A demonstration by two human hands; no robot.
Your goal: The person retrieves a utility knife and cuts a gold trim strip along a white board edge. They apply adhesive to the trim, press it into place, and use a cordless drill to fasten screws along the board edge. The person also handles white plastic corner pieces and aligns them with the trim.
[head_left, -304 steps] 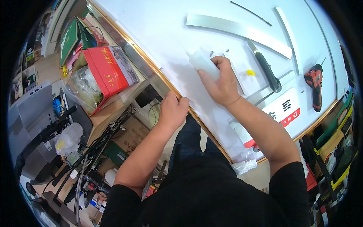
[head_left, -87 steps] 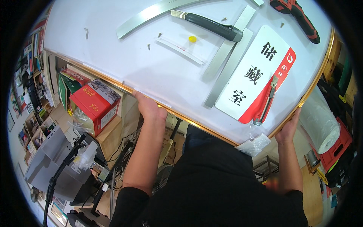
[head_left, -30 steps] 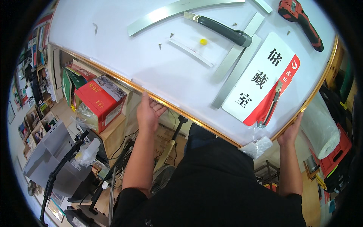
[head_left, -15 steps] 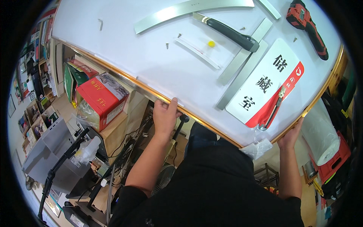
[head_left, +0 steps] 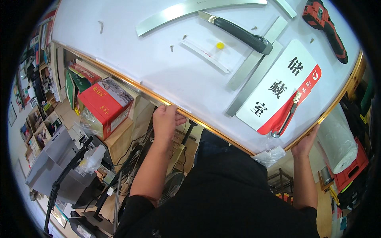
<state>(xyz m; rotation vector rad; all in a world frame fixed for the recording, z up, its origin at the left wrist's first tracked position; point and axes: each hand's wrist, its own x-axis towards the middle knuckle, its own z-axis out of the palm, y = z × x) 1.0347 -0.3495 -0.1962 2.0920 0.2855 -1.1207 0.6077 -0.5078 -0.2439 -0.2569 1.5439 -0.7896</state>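
A white board with a gold metal rim (head_left: 119,75) spans the upper part of the view. My right hand (head_left: 304,143) grips its rim at the lower right corner. My left hand (head_left: 166,121) is at the near rim with its fingers curled together; what they pinch is hidden. On the board lie a white and red sign plate (head_left: 274,89), a small metal-bladed cutter (head_left: 286,115), a large black utility knife (head_left: 242,35), flat metal strips (head_left: 254,79) and a curved metal strip (head_left: 166,22). A red and black power drill (head_left: 326,29) lies at the far right.
Several small screws (head_left: 172,48), a hex key (head_left: 101,27), a clear plastic strip (head_left: 204,55) and a yellow dot (head_left: 220,45) are on the board. A red box (head_left: 104,103) stands left below the rim. A plastic-wrapped roll (head_left: 337,139) is at right.
My left hand has shifted slightly left along the rim, its thumb no longer hooked over the top and its fingers curled. My right hand keeps its grip on the corner.
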